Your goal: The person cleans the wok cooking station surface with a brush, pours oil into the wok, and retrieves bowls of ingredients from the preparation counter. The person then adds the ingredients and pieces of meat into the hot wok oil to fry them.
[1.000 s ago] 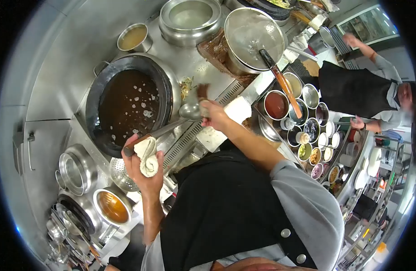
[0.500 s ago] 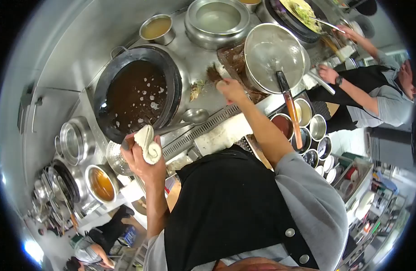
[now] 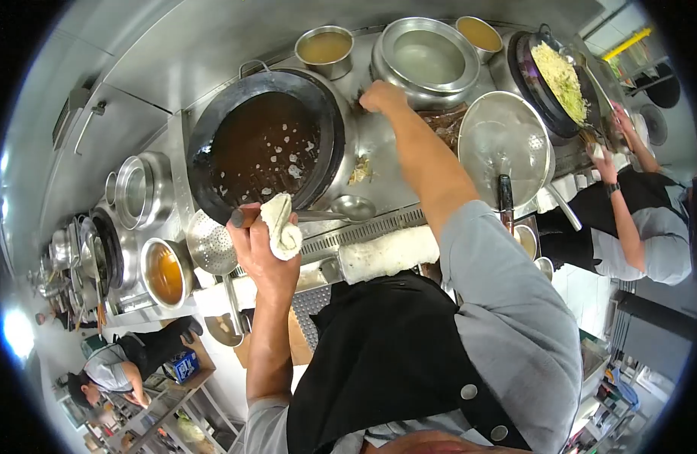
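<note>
My left hand (image 3: 267, 253) is closed around the handle of a ladle (image 3: 354, 208) and a folded white cloth (image 3: 280, 227). The ladle's bowl rests low over the steel counter, right of a large wok (image 3: 265, 147) of dark brown liquid with pale flecks floating in it. Farther back, my right hand (image 3: 385, 97) is closed on a brush (image 3: 360, 99); only some dark bristles show past the fingers. The brush is between the wok's right side and a wide steel pot (image 3: 428, 64) of cloudy liquid. Food scraps (image 3: 360, 171) lie on the counter nearer me.
A large strainer (image 3: 504, 144) sits at the right. A perforated skimmer (image 3: 212, 242) and a pot of orange liquid (image 3: 167, 276) are at the left. Along the front edge lies a rolled white towel (image 3: 386, 253). A co-worker (image 3: 628, 219) works at another wok (image 3: 556, 87).
My right hand has moved the brush away from me, farther back along the counter beside the wok. My left hand keeps its hold. The camera view has shifted.
</note>
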A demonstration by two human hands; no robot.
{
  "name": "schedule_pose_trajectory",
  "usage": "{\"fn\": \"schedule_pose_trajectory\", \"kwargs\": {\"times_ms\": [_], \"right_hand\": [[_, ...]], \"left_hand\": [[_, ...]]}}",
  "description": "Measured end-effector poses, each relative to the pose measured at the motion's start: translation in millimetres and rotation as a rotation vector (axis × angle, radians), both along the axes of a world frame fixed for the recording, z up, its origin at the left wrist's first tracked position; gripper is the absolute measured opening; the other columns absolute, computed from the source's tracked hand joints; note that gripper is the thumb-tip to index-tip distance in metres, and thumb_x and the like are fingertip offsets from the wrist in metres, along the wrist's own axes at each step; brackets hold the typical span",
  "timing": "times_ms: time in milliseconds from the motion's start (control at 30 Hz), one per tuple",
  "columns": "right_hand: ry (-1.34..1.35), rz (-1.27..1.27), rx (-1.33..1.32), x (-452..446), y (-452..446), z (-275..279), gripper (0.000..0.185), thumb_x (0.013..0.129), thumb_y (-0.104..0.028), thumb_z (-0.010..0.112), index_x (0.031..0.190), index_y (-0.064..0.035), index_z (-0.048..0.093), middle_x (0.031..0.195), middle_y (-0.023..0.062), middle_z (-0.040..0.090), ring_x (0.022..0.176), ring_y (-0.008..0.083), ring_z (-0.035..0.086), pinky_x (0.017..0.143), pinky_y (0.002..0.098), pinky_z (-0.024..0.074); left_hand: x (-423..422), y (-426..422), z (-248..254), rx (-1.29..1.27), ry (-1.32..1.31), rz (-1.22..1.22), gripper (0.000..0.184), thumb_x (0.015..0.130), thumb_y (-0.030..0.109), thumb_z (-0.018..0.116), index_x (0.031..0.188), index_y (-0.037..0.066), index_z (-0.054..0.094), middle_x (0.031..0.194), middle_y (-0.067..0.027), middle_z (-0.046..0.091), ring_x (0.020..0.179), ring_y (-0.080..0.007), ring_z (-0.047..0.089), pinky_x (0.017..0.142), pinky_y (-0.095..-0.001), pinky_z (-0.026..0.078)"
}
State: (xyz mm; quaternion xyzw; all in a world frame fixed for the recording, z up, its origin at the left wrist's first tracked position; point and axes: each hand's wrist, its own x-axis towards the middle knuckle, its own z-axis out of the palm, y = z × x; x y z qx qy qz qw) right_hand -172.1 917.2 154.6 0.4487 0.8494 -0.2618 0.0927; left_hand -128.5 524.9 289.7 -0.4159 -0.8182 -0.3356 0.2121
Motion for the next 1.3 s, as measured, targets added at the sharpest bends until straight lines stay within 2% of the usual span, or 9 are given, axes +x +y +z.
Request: {"fn": "schedule_pose_trajectory", "kwargs": {"times_ms": [133,233,300,600,800,867,933,1133,1300], "right_hand": [[-0.053,0.028,-0.033,16.9,-12.8,-53.2,0.035,0.08,-0.026,0.068,0.105,-0.002,0.074,0.096,0.0216,0.075,0.079,0.0322,0.073,0.067,0.044,0.0587],[-0.245,0.226,-0.262,68.5,-57.1,-1.3,0.029,0.077,-0.023,0.066,0.094,-0.0016,0.075,0.099,0.0208,0.075,0.079,0.0307,0.074,0.07,0.0434,0.0582],[-0.114,0.071,-0.438,107.4,-80.4,4.7,0.022,0.076,-0.023,0.069,0.078,-0.0017,0.072,0.078,0.0171,0.07,0.052,0.0244,0.06,0.05,0.04,0.0488],[0.341,-0.717,-0.6,243.5,-166.6,-55.7,0.032,0.085,-0.034,0.074,0.099,-0.0059,0.067,0.072,0.0081,0.065,0.043,0.0148,0.048,0.039,0.0346,0.0374],[0.246,-0.545,-0.863,213.9,-190.7,-53.6,0.039,0.09,-0.038,0.071,0.122,-0.0157,0.068,0.074,0.0081,0.069,0.045,0.0111,0.047,0.04,0.0289,0.0391],[0.223,-0.463,-0.706,223.0,-182.3,-14.7,0.041,0.089,-0.039,0.071,0.122,-0.0151,0.07,0.079,0.0088,0.071,0.045,0.0118,0.049,0.04,0.0284,0.0414],[0.138,-0.328,-0.483,228.6,-168.2,14.0,0.036,0.087,-0.036,0.068,0.113,-0.0107,0.074,0.089,0.0131,0.074,0.072,0.0244,0.071,0.061,0.0408,0.0581],[-0.032,0.202,0.124,184.1,-123.8,-53.3,0.035,0.087,-0.031,0.063,0.11,-0.007,0.074,0.108,0.0195,0.074,0.108,0.0379,0.07,0.094,0.0492,0.0542],[-0.119,0.487,0.144,167.5,-175.9,-16.7,0.029,0.086,-0.024,0.062,0.106,-0.007,0.075,0.109,0.0159,0.076,0.107,0.0343,0.072,0.091,0.0479,0.0567]], "left_hand": [[-9.2,1.4,-0.9,0.027,-0.024,-0.004,0.043,0.075,0.004,0.086,0.114,0.007,0.068,0.115,-0.0156,0.059,0.101,-0.0362,0.061,0.081,-0.0457,0.052],[-19.9,2.2,-0.9,0.074,-0.009,-0.055,0.041,0.075,0.004,0.085,0.113,0.006,0.068,0.114,-0.0167,0.058,0.1,-0.0367,0.061,0.081,-0.0452,0.053],[-27.7,0.2,-6.1,0.087,-0.044,-0.087,0.041,0.075,0.005,0.086,0.112,0.004,0.067,0.114,-0.0179,0.057,0.1,-0.038,0.062,0.08,-0.0456,0.053],[-48.3,23.1,-3.0,0.125,-0.029,-0.225,0.033,0.079,0.012,0.086,0.104,0.002,0.067,0.107,-0.0178,0.058,0.096,-0.0377,0.063,0.078,-0.0449,0.053],[-60.0,25.2,-7.0,0.112,-0.033,-0.233,0.044,0.071,0.005,0.083,0.112,0.005,0.068,0.111,-0.0179,0.053,0.094,-0.0385,0.063,0.079,-0.0475,0.054],[-61.1,20.7,-8.9,0.102,-0.02,-0.225,0.044,0.071,0.005,0.083,0.112,0.005,0.068,0.115,-0.0182,0.053,0.099,-0.0388,0.063,0.08,-0.0473,0.055],[-55.6,16.3,-10.6,0.148,0.03,-0.196,0.041,0.076,0.014,0.087,0.111,0.004,0.067,0.117,-0.0187,0.055,0.104,-0.0387,0.063,0.085,-0.0474,0.053],[-36.9,29.6,-11.7,0.129,0.039,-0.088,0.044,0.074,0.013,0.087,0.113,0.006,0.068,0.118,-0.0196,0.054,0.106,-0.041,0.062,0.085,-0.0486,0.054],[-26.3,67.1,-6.9,0.126,0.121,-0.064,0.044,0.069,0.004,0.083,0.11,0.007,0.069,0.116,-0.0187,0.054,0.099,-0.0385,0.064,0.078,-0.0469,0.057]]}}
